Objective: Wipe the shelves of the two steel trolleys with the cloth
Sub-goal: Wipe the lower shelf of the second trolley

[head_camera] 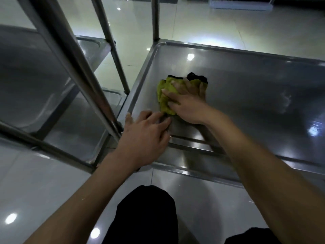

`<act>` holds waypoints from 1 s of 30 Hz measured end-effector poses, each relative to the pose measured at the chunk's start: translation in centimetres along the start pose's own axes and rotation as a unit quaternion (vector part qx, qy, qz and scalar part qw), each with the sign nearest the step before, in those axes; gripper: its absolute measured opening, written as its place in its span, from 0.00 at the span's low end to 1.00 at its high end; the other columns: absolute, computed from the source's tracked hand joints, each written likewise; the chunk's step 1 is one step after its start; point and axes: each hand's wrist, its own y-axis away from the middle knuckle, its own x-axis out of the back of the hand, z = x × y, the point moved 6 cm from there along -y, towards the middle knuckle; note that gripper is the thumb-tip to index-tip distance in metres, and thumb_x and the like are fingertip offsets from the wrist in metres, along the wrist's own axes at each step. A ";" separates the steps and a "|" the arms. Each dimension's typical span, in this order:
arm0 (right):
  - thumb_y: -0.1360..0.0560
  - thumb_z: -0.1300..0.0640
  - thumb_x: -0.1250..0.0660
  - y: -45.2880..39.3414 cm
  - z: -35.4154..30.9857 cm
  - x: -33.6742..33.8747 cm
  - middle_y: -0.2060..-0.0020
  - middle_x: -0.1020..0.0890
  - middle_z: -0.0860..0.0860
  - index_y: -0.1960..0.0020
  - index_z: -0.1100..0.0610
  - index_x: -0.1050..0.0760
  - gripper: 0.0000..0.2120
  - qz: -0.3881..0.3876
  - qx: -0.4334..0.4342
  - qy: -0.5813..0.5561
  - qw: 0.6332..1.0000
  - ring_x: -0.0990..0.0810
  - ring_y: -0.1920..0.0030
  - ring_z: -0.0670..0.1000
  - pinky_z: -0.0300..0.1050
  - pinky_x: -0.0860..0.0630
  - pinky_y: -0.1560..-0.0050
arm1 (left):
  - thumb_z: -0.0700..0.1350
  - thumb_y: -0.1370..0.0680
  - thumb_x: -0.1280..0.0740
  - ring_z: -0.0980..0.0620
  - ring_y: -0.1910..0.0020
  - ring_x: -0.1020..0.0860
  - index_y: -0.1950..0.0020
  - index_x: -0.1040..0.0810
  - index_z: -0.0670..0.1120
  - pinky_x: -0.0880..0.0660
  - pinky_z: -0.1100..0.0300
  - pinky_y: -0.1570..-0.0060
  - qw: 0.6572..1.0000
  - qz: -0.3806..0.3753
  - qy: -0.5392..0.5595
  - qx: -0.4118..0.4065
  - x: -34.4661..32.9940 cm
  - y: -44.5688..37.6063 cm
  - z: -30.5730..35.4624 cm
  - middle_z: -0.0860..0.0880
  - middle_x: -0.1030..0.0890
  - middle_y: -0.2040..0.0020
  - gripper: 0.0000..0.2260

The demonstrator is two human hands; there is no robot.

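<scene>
A yellow-green cloth (164,95) with a black edge lies bunched on the low steel shelf (246,88) of the right trolley, near its left side. My right hand (186,103) presses flat on the cloth with fingers spread and straight. My left hand (146,132) rests on the shelf's near left corner, fingers lying over the raised rim beside the cloth. A second steel trolley (35,76) stands to the left, its shelves seen through slanting posts.
A steel post (77,67) of the left trolley slants across the view close to my left hand. Another post (155,18) rises at the right shelf's far left corner. Glossy tiled floor (228,23) surrounds both trolleys. My dark-clothed knees (146,217) are below.
</scene>
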 end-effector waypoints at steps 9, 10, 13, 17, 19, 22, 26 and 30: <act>0.18 0.41 0.52 -7.0 -5.9 -0.8 0.19 0.56 0.43 0.21 0.33 0.53 0.26 -0.065 0.047 0.001 0.997 0.62 0.20 0.52 0.69 0.72 0.30 | 0.60 0.21 0.63 0.48 0.24 0.40 0.21 0.41 0.58 0.46 0.31 0.29 0.999 -0.024 -0.026 0.002 -1.1 0.2 -0.6 0.55 0.37 0.24 0.30; 0.18 0.41 0.52 -6.9 -5.8 -0.8 0.19 0.56 0.43 0.21 0.34 0.53 0.26 -0.059 0.053 0.002 0.997 0.61 0.20 0.52 0.69 0.71 0.30 | 0.60 0.21 0.63 0.48 0.24 0.39 0.21 0.41 0.57 0.46 0.31 0.29 0.999 -0.025 -0.025 0.003 -1.1 0.3 -0.5 0.55 0.37 0.24 0.30; 0.18 0.40 0.50 -6.0 -4.5 -0.3 0.18 0.52 0.44 0.21 0.35 0.49 0.26 -0.036 0.066 0.006 0.997 0.58 0.19 0.51 0.69 0.68 0.28 | 0.61 0.21 0.61 0.48 0.25 0.39 0.21 0.40 0.57 0.43 0.31 0.30 1.000 -0.024 -0.012 0.006 -1.0 0.3 -0.3 0.54 0.36 0.25 0.29; 0.19 0.39 0.50 -4.2 -1.7 0.0 0.19 0.50 0.44 0.22 0.34 0.46 0.25 -0.010 0.044 -0.018 0.999 0.56 0.19 0.51 0.67 0.67 0.27 | 0.59 0.20 0.57 0.48 0.26 0.38 0.26 0.34 0.58 0.40 0.30 0.32 1.000 -0.016 0.015 0.014 -0.6 -0.1 0.2 0.55 0.34 0.28 0.26; 0.21 0.37 0.51 -2.9 0.2 0.1 0.19 0.49 0.43 0.23 0.33 0.45 0.27 0.000 0.023 -0.033 0.999 0.57 0.20 0.49 0.65 0.68 0.27 | 0.59 0.19 0.54 0.47 0.28 0.36 0.31 0.28 0.57 0.39 0.29 0.33 0.999 -0.005 0.033 0.023 -0.4 -0.4 0.5 0.55 0.31 0.30 0.23; 0.23 0.34 0.52 -0.8 3.6 0.5 0.19 0.48 0.41 0.24 0.32 0.43 0.28 0.017 -0.018 -0.043 0.999 0.56 0.20 0.47 0.62 0.68 0.26 | 0.63 0.20 0.51 0.45 0.32 0.30 0.39 0.22 0.55 0.39 0.28 0.33 0.998 -0.004 0.047 0.051 0.1 -1.5 1.2 0.52 0.26 0.35 0.23; 0.21 0.36 0.55 2.8 8.8 1.6 0.20 0.44 0.41 0.26 0.35 0.38 0.25 0.045 -0.079 -0.063 0.994 0.52 0.20 0.46 0.61 0.65 0.25 | 0.62 0.20 0.45 0.43 0.34 0.29 0.39 0.24 0.52 0.35 0.33 0.34 0.999 0.009 0.030 0.030 0.6 -4.8 4.5 0.49 0.25 0.36 0.20; 0.18 0.38 0.55 7.8 15.3 3.0 0.20 0.46 0.42 0.24 0.36 0.39 0.23 0.050 -0.142 -0.055 0.987 0.53 0.20 0.47 0.60 0.63 0.25 | 0.57 0.21 0.39 0.42 0.34 0.30 0.33 0.26 0.52 0.28 0.39 0.39 0.997 0.006 0.050 -0.059 0.2 -8.2 10.4 0.47 0.27 0.33 0.19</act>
